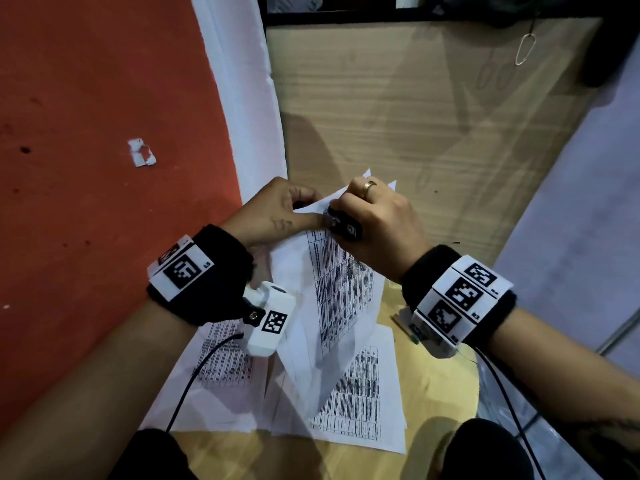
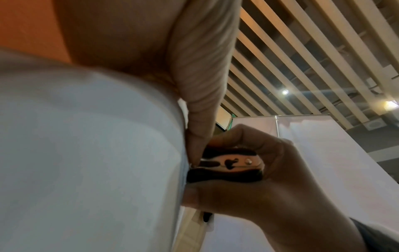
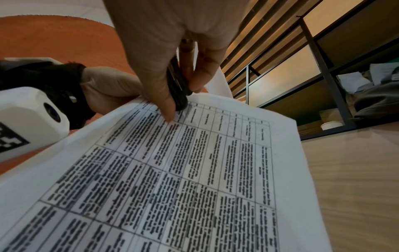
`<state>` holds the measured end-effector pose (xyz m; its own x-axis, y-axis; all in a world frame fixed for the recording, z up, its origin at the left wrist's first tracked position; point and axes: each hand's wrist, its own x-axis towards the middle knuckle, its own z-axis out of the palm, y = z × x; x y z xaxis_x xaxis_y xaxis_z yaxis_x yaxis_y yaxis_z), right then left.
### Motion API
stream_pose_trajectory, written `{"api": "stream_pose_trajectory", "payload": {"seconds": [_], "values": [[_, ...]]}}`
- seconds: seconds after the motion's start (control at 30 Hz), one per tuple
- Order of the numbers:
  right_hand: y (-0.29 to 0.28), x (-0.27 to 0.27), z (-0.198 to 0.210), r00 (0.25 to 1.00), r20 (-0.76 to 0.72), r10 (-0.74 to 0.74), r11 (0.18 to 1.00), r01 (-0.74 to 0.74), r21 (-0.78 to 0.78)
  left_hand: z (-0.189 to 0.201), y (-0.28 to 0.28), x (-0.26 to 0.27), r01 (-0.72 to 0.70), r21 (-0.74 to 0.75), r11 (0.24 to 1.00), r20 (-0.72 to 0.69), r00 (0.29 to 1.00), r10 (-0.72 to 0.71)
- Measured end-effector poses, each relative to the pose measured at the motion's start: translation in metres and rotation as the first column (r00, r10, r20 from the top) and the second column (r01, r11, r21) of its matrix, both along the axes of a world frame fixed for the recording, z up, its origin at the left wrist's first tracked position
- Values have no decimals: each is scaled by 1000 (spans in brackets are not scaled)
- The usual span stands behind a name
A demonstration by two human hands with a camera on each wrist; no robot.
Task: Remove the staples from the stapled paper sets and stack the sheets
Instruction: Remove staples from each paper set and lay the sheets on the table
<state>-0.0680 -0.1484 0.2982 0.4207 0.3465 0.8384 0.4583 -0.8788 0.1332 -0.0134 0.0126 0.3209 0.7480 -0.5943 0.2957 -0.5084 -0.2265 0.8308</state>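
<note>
The right hand [image 1: 374, 220] is curled round a black staple remover [image 1: 344, 226], thumb on one wing and fingers on the other, as the left wrist view shows [image 2: 228, 163]. Its metal nose is set against the top corner of the paper set [image 1: 332, 282], and the claws look closed or nearly so at the paper's edge; whether they have the staple I cannot tell, since the staple itself is hidden under the tool.

The left hand [image 1: 277, 213] pinches that same corner from the other side, thumb on the printed face and fingers behind, just beside the remover's nose. So both hands meet at one point: the stapled corner lies between them, at the far end of the set from the person.

From that corner the set hangs back toward the body, lifted off the counter [image 1: 433, 382], long axis running from the hands down toward the lap, printed table facing the right wrist camera [image 3: 194, 170].

My reading is that the pull should go away from the left hand's pinch, roughly along the sheet's face, with the left hand bracing the corner against tearing.

Below, loose sheets [image 1: 360, 403] lie overlapped on the counter, not squared; they look like the beginning of the stack. A paper scrap [image 1: 141, 152] lies well apart on the red floor.
</note>
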Motion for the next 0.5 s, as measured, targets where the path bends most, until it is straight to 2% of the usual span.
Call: {"api": "stream_pose_trajectory", "payload": {"seconds": [0.37,0.5], "values": [[3,1,3,1000,-9,19,1000,-19,22,7,4,-5,27,-36,999,-55,998,-29],[3,-1,3,999,-34,40,996,-37,78,5,4,0,25,-18,1000,-7,1000,-25]]}}
